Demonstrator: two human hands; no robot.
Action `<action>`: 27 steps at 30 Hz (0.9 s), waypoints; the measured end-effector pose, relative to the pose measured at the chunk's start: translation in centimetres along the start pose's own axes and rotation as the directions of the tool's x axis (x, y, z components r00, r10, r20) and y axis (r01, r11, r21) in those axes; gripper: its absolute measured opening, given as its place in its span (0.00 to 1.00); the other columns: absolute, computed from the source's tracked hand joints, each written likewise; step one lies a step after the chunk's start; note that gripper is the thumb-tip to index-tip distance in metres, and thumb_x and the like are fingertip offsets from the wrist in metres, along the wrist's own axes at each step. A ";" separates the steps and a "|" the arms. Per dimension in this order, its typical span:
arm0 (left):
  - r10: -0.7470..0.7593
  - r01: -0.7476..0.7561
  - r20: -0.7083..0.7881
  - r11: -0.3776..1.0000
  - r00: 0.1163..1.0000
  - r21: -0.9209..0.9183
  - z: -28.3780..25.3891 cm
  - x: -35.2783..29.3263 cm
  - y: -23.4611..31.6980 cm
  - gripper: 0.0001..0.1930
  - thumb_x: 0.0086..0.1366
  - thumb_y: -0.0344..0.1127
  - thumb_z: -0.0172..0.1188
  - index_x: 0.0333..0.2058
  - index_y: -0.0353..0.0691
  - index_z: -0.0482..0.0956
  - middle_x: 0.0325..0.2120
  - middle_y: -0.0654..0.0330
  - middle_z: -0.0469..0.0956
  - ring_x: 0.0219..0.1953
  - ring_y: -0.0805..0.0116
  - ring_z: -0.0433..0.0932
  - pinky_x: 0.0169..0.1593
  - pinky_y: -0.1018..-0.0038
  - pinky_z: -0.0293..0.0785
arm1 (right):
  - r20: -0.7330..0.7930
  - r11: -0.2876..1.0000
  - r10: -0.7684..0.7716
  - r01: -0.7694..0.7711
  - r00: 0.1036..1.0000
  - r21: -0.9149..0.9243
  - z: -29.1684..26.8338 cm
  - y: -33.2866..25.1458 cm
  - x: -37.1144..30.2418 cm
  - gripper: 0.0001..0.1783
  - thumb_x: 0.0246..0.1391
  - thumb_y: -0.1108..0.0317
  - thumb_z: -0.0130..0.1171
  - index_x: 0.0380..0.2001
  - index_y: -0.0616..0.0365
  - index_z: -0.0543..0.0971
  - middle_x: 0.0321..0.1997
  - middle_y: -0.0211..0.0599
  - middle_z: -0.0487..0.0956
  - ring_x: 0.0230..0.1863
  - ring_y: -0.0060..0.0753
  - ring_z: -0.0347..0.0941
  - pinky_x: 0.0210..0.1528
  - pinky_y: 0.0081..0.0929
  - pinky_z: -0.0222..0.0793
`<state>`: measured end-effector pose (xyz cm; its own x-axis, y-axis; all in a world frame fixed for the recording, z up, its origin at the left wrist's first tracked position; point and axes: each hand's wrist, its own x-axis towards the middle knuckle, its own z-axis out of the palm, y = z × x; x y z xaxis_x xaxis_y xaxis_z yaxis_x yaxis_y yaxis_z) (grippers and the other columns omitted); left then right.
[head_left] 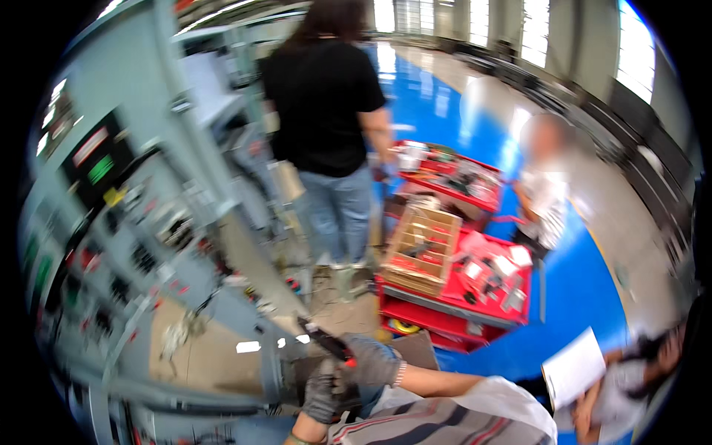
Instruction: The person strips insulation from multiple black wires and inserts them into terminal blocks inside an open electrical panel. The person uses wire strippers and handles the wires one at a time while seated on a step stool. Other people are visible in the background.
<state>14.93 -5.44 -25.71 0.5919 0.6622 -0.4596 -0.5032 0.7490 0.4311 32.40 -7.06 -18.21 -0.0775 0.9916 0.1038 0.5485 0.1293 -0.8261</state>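
Observation:
My right hand [375, 359], in a grey work glove with a beaded bracelet at its wrist, is closed around the red-marked end of a slim black hand tool [325, 341]. The tool slants up and to the left; blur hides its exact kind. Just below and to the left is my left hand [320, 394], also gloved in grey, close against the right one. Its fingers are smeared and partly hidden, so what it holds, if anything, cannot be made out. Both hands are over my lap, beside the open grey-green metal cabinet [245, 245].
Switches and wiring fill the cabinet panels at left. A person in black [326, 104] stands ahead. Beyond are a red tool cart [452, 337] and a wooden divided box [421, 248]. One person [549, 193] is behind the cart; another, lower right, is by a white paper pad [575, 368].

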 end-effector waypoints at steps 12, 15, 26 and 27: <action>0.053 -0.069 0.050 0.922 0.997 0.380 1.1 -3.7 1.4 0.17 0.64 0.47 0.58 0.38 0.36 0.78 0.21 0.67 0.70 0.20 0.80 0.64 0.22 0.84 0.58 | 0.317 0.964 -0.249 0.203 0.915 0.170 0.7 1.3 1.8 0.21 0.47 0.67 0.59 0.46 0.59 0.70 0.36 0.35 0.76 0.39 0.30 0.74 0.42 0.29 0.71; 0.002 -0.021 0.069 0.961 0.998 0.276 0.4 -3.8 1.1 0.18 0.63 0.45 0.59 0.42 0.34 0.78 0.24 0.67 0.72 0.21 0.81 0.64 0.23 0.86 0.58 | 0.292 0.951 -0.244 0.170 0.925 0.257 1.2 1.3 1.7 0.21 0.41 0.61 0.64 0.38 0.61 0.73 0.30 0.46 0.75 0.34 0.50 0.74 0.37 0.37 0.70; 0.013 -0.035 0.088 0.968 0.996 0.248 1.6 -4.6 2.0 0.17 0.63 0.39 0.59 0.45 0.33 0.75 0.28 0.64 0.73 0.23 0.80 0.65 0.21 0.87 0.58 | 0.228 0.988 -0.135 0.147 0.964 -0.038 0.9 1.0 1.4 0.34 0.43 0.49 0.63 0.50 0.58 0.70 0.36 0.55 0.77 0.39 0.58 0.74 0.39 0.43 0.70; 0.031 -0.052 0.079 0.960 0.996 0.274 1.8 -4.7 2.0 0.14 0.63 0.39 0.58 0.41 0.35 0.77 0.23 0.66 0.71 0.21 0.80 0.65 0.20 0.85 0.57 | 0.230 0.986 -0.152 0.163 0.961 -0.029 0.6 0.7 1.5 0.34 0.44 0.49 0.63 0.51 0.58 0.70 0.36 0.54 0.78 0.39 0.58 0.74 0.39 0.43 0.71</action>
<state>12.25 -7.03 -21.33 0.6238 0.6812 -0.3832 -0.3415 0.6785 0.6504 32.19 -5.52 -19.00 -0.3499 0.9316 0.0980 0.5527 0.2898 -0.7814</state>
